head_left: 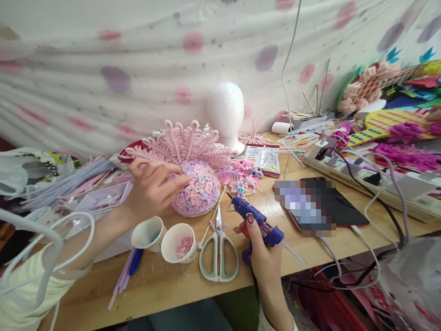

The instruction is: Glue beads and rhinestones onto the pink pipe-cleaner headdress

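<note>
A glue gun with a blue body is gripped in my right hand, its nozzle pointing up and left and a clear glue stick poking out behind. My left hand reaches over a dome covered with pink and lilac flowers, one finger stretched along its top; its fingers look apart. Whether a fingertip holds something tiny I cannot tell. Beads edge the dome, and a fan of pink fuzzy plumes rises behind it. Below lie scissors, a paper cup of pink beads and another cup of teal beads.
A white foam head stands at the back beside a foil packet. Phones lie to the right, near a power strip with trailing cables. Pipe cleaners are heaped at left. A white cable loops near my left forearm.
</note>
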A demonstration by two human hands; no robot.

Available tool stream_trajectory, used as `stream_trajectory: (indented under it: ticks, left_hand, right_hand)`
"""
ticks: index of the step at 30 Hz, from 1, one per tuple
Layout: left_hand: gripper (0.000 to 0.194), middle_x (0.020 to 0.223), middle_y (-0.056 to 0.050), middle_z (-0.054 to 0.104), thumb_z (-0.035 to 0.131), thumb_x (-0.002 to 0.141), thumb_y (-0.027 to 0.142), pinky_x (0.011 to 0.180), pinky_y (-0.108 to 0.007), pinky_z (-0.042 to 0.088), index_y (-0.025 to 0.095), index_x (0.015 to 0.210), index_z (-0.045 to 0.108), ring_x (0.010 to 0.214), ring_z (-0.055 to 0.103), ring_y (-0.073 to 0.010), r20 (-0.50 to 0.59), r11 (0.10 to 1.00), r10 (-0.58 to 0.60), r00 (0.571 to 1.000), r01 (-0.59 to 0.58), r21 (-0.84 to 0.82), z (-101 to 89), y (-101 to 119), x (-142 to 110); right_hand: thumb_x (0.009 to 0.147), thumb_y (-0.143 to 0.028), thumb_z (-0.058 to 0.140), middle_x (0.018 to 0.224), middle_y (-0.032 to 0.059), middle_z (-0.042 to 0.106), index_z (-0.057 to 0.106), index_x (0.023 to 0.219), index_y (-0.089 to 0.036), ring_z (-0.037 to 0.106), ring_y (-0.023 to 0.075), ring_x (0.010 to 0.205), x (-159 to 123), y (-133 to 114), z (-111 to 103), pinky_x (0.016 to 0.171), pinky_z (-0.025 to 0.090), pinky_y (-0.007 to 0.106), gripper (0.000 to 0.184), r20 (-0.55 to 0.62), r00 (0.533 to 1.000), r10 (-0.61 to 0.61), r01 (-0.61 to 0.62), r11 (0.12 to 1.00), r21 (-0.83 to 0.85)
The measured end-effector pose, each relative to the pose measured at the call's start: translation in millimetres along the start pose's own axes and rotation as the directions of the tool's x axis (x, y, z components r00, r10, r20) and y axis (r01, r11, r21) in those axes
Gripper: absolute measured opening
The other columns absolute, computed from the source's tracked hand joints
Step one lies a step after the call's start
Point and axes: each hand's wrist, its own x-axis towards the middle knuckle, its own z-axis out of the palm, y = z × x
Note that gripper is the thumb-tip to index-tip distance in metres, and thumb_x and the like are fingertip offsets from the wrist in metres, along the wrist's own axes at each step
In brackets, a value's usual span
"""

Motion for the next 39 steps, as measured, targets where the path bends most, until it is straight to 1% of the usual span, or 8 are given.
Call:
stream_trajectory:
  ticks: [5,9,13,15,21,27,34,39]
  left_hand:
    - [0.039,0.09,0.0,0.075,0.047,0.106,0.036,0.093,-0.042,0.039,0.023,0.073,0.062,0.09,0.059,-0.0202,0.045,0.985,-0.164,0.985,0.165,-0.038,-32.4,-26,-16]
    - [0.052,0.066,0.001,0.063,0.04,0.105,0.054,0.064,-0.029,0.03,0.022,0.067,0.058,0.066,0.049,-0.0157,0.217,0.951,-0.296,0.93,0.307,-0.02,-52.9,-63,-52]
    - [0.053,0.052,0.007,0.06,0.059,0.091,0.068,0.05,-0.021,0.023,0.022,0.065,0.067,0.048,0.046,-0.0102,0.596,0.773,-0.444,0.669,0.622,-0.123,-55.2,-107,-107]
    - [0.061,0.047,0.008,0.06,0.059,0.085,0.075,0.048,-0.018,0.032,0.021,0.058,0.066,0.045,0.05,-0.0094,0.679,0.711,-0.425,0.599,0.685,-0.159,-54.4,-118,-132]
    - [0.032,0.071,0.006,0.069,0.054,0.087,0.044,0.069,-0.021,0.044,0.018,0.088,0.073,0.069,0.063,-0.012,0.628,0.54,-0.618,0.473,0.836,-0.098,-79.2,-133,-159]
    - [0.013,0.059,0.002,0.067,0.058,0.062,0.024,0.064,-0.028,0.049,0.019,0.072,0.066,0.062,0.062,-0.0182,0.798,0.181,-0.567,0.205,0.976,-0.122,-97.1,-138,-166]
    - [0.038,0.114,-0.01,0.08,0.063,0.065,0.03,0.086,-0.033,0.057,0.022,0.1,0.053,0.098,0.073,-0.0199,0.744,-0.078,-0.63,0.22,0.936,-0.343,-77.9,-114,-177]
    - [0.027,0.081,-0.001,0.08,0.071,0.071,0.031,0.073,-0.029,0.055,0.023,0.081,0.047,0.077,0.072,-0.0173,0.692,-0.007,-0.678,0.247,0.939,-0.343,-71.0,-109,-169]
  right_hand:
    - [0.084,-0.075,0.065,0.064,0.0059,0.07,0.07,0.062,-0.02,0.061,0.0183,0.053,2,0,3,0.054,0.048,0.031,0.059,-0.015,1.0,0.018,-0.019,0.999,-0.032]
    - [0.083,-0.076,0.066,0.065,0.0061,0.07,0.068,0.062,-0.02,0.067,0.0224,0.066,5,1,5,0.069,0.051,0.034,0.06,-0.013,1.0,-0.006,0.005,0.999,-0.052]
    - [0.081,-0.079,0.065,0.063,0.0073,0.068,0.068,0.06,-0.02,0.063,0.0235,0.064,5,0,5,0.064,0.049,0.035,0.063,-0.004,1.0,-0.017,0.016,0.993,-0.114]
    - [0.079,-0.082,0.066,0.062,0.0076,0.067,0.069,0.06,-0.02,0.06,0.0228,0.06,5,-2,6,0.057,0.046,0.034,0.065,0.004,1.0,-0.014,0.014,0.988,-0.155]
    - [0.069,-0.087,0.067,0.06,0.0054,0.063,0.072,0.069,-0.016,0.046,0.0161,0.049,3,-8,10,0.042,0.034,0.029,0.071,-0.062,0.987,0.151,-0.162,0.953,-0.258]
    - [0.06,-0.086,0.066,0.066,0.0055,0.063,0.07,0.065,-0.017,0.048,0.0154,0.055,2,-15,16,0.045,0.036,0.028,0.069,-0.154,0.961,0.229,-0.27,0.899,-0.345]
    - [0.052,-0.09,0.068,0.066,0.006,0.065,0.071,0.067,-0.018,0.048,0.0158,0.056,4,-8,14,0.045,0.036,0.028,0.074,-0.152,0.956,0.251,-0.289,0.894,-0.342]
    - [0.053,-0.092,0.069,0.067,0.0062,0.066,0.073,0.071,-0.017,0.051,0.0165,0.058,6,2,8,0.046,0.039,0.027,0.077,-0.132,0.961,0.244,-0.275,0.894,-0.353]
